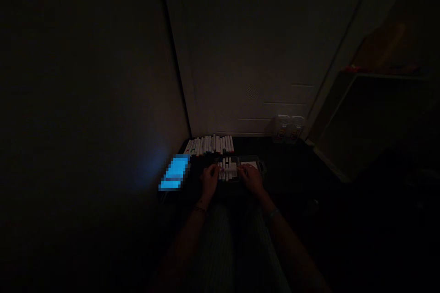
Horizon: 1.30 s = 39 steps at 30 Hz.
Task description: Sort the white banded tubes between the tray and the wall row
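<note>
My left hand (209, 180) is at the left side of a clear plastic case (263, 167), its fingers bent and pressed together. From the other side, my right hand (252, 179) reaches to the middle of the case, fingertips closed as well. White markers (227, 174) lie side by side in the case between my hands. It is too dark to make out what the fingertips of either hand grip. A white sheet (249, 164) shows in the right half of the case, partly behind my right hand.
A row of several white markers (209, 145) lies at the back left of the dark table (292, 169). A bright blue pixelated screen (175, 172) is at the left edge. Clear packaging (288, 129) stands by the back wall. A shelf (385, 76) is at right.
</note>
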Tool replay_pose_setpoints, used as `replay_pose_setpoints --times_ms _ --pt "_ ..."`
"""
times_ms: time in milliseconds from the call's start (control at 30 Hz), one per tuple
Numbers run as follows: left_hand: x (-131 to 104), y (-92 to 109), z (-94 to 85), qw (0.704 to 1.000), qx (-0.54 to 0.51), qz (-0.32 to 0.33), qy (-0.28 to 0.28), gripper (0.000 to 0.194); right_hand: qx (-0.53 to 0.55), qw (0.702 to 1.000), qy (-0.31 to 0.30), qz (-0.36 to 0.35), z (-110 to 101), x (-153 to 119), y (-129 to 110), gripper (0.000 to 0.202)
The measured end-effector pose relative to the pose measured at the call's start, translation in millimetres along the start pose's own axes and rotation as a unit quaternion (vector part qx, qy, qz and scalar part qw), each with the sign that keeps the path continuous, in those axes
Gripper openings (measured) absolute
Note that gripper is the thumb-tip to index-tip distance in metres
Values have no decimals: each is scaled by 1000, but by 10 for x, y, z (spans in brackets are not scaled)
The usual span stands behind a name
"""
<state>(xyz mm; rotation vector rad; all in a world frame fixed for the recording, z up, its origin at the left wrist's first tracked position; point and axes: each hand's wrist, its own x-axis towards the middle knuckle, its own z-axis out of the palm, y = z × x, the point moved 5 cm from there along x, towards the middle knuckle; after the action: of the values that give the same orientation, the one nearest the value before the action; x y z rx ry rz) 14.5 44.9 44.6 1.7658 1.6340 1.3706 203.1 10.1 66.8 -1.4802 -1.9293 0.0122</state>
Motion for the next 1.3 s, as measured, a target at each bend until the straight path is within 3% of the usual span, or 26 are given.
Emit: replay_pose_setpoints --times_ms 200,533,900,1167,1300 --pt "-14 78 20 998 24 38 -33 30 -25 999 25 23 35 -5 61 33" --pt "-26 95 29 997 39 41 -53 30 -126 992 4 18 60 -5 49 38" --pt "-23 26 50 997 46 32 -45 33 -107 994 3 35 31 -22 47 43" --pt "36 -107 97 998 -51 -3 -22 32 -101 994 -2 43 -10 -27 20 39" --pt "29 -74 97 996 -82 6 -43 32 -107 994 -18 19 -15 -21 -27 37"
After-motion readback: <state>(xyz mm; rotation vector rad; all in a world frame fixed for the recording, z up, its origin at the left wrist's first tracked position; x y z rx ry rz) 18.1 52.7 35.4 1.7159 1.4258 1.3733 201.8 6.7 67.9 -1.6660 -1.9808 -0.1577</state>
